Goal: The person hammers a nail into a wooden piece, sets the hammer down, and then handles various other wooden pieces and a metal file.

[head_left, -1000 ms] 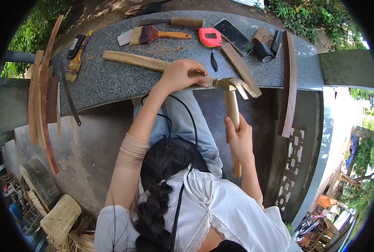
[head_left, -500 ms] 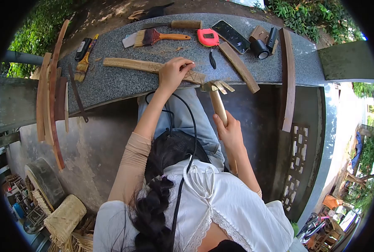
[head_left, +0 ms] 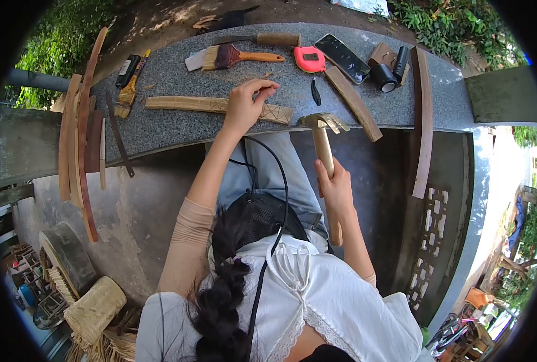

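A wooden strip [head_left: 181, 103] with carved criss-cross lines near its right end lies along the near edge of the stone bench top. My left hand [head_left: 247, 107] is over this strip, thumb and fingertips drawn together in a pinch. Whether a small thing sits between those fingertips is too fine to make out. Wrapped around the wooden handle of a claw hammer [head_left: 322, 145] is my right hand [head_left: 336, 186]. The hammer's head is up, just right of the strip's end and apart from it, at the bench edge.
Farther back on the bench [head_left: 178, 130] lie a wide brush [head_left: 259, 57], a red tape measure [head_left: 310, 59], a phone [head_left: 342, 57] and a wooden piece [head_left: 354, 104]. Long wooden strips overhang at left [head_left: 75, 145] and right [head_left: 423, 120]. A black cable [head_left: 280, 175] crosses my lap.
The view has shifted a little. Relative to the other bench items, the carved strip and my left hand sit slightly farther left, leaving a gap to the hammer head. My right hand keeps its grip.
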`<act>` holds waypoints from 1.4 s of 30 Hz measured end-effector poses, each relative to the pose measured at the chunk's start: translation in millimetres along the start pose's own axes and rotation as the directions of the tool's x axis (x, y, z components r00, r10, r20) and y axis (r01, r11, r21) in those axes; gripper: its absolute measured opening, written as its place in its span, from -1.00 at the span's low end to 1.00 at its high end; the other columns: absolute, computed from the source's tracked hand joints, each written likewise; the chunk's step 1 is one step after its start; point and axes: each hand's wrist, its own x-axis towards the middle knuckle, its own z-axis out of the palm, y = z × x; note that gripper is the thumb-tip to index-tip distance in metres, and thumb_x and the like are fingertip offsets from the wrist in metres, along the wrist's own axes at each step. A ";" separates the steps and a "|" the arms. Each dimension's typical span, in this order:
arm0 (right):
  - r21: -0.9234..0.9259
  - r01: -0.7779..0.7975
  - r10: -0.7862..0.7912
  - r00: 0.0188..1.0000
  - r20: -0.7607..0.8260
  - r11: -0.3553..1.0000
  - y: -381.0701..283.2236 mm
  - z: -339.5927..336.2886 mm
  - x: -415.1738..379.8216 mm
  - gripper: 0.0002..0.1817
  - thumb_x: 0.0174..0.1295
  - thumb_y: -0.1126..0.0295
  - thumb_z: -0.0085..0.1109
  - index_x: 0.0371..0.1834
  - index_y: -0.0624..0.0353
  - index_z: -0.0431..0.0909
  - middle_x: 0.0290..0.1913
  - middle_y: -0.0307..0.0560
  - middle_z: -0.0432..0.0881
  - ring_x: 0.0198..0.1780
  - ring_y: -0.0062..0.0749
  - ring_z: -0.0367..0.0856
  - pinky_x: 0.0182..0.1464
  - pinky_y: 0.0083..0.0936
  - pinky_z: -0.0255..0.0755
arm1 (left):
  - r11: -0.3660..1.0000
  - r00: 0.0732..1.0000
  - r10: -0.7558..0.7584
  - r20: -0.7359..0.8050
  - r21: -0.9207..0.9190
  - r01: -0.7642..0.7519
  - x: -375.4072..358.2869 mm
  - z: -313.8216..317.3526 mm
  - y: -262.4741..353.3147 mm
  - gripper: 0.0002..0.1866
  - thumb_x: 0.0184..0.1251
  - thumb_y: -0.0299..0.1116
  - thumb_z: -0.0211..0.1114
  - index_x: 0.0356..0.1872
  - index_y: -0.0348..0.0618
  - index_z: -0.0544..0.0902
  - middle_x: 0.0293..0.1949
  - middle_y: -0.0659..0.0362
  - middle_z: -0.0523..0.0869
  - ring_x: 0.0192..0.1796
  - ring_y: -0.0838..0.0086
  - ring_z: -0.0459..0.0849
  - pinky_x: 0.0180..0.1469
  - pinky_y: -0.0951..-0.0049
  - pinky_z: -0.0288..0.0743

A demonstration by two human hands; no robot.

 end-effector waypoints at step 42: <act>-0.024 -0.022 0.023 0.999 0.037 0.999 0.7 3.1 0.5 -0.61 0.39 0.07 0.19 -0.16 0.26 0.56 -0.58 0.07 0.58 -0.55 -0.15 0.59 -0.38 -0.28 0.43 | 0.988 0.994 0.080 0.074 0.130 -0.089 -20.2 23.2 -1.6 -0.88 0.24 -0.63 0.23 -0.26 -0.24 0.68 -0.32 0.09 0.73 -0.24 0.22 0.75 -0.19 0.30 0.59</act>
